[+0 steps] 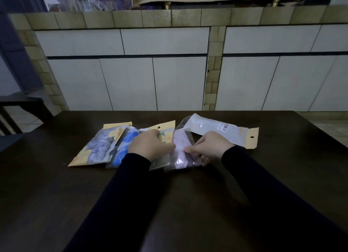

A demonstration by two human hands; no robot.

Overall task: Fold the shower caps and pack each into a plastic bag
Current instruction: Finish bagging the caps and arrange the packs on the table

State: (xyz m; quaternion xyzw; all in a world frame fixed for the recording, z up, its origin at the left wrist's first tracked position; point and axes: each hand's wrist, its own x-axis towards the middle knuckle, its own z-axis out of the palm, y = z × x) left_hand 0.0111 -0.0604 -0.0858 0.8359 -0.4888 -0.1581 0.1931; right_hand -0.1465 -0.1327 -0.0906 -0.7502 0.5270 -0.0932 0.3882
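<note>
Head view shows our right hand pinching the pink shower cap in its clear plastic bag, long axis running near-to-far between our hands; our left hand rests curled just left, touching the bag's edge.

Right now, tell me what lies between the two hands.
In the head view, the pink shower cap in its clear bag lies between the left hand and right hand; both touch it.

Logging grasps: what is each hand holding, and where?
Right hand pinches the pink cap's bag at its right edge; left hand presses its left edge.
</note>
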